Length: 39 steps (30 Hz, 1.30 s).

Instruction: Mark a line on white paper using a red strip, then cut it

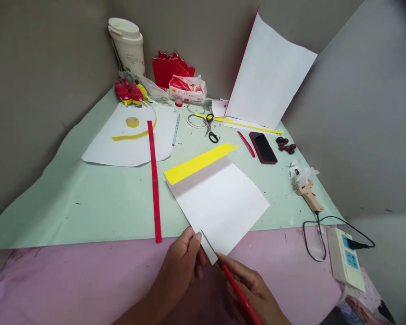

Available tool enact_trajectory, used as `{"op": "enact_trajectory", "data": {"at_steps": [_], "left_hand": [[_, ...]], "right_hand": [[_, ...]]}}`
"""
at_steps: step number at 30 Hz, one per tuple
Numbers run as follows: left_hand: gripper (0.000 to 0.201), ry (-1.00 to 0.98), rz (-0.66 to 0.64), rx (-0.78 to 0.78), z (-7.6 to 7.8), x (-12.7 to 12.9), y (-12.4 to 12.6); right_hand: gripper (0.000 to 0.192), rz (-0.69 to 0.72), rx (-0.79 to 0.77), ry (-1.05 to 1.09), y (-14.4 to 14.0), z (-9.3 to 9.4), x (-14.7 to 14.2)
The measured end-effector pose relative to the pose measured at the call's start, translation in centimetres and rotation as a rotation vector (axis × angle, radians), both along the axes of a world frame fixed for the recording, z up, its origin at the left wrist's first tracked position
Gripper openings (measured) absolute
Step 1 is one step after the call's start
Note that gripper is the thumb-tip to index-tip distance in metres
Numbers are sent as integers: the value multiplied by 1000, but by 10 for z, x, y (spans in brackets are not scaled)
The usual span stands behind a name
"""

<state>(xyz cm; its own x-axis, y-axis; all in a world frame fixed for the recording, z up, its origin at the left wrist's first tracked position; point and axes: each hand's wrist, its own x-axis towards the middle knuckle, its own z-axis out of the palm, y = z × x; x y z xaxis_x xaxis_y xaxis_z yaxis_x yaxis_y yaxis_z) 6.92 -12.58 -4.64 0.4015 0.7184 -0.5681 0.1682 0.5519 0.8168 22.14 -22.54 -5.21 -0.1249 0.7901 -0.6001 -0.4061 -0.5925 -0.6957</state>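
Note:
A white sheet of paper [219,203] with its far edge folded to show a yellow band [198,163] lies in the middle of the table. My left hand [182,266] pinches the sheet's near corner. My right hand [253,289] holds a red-handled craft knife [237,289], its blade [209,246] laid along the paper's near edge beside my left fingers.
A long red strip [154,180] lies left of the sheet. Scissors [210,128], tape rings, a pencil, a phone [263,147], a glue gun [307,192] and a power strip [347,259] sit around. A cup [128,43], red paper pieces and a leaning white sheet [269,74] stand at the back.

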Motion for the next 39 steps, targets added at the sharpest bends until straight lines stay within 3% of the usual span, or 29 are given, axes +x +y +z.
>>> {"op": "enact_trajectory", "data": {"at_steps": [6,15,23,39], "left_hand": [[34,4,-4,-7,2,1,1],[38,7,42,-6,3,0,0],[35,19,28,-8,6,1,2],[35,16,31,-14,6,0,1]], "right_hand": [[46,-29,36,25,1,2,-2],[57,56,-8,-96,0,9,4],[49,42,91,-139,-1,3,2],[35,-38,42,-26,4,11,-3]]}}
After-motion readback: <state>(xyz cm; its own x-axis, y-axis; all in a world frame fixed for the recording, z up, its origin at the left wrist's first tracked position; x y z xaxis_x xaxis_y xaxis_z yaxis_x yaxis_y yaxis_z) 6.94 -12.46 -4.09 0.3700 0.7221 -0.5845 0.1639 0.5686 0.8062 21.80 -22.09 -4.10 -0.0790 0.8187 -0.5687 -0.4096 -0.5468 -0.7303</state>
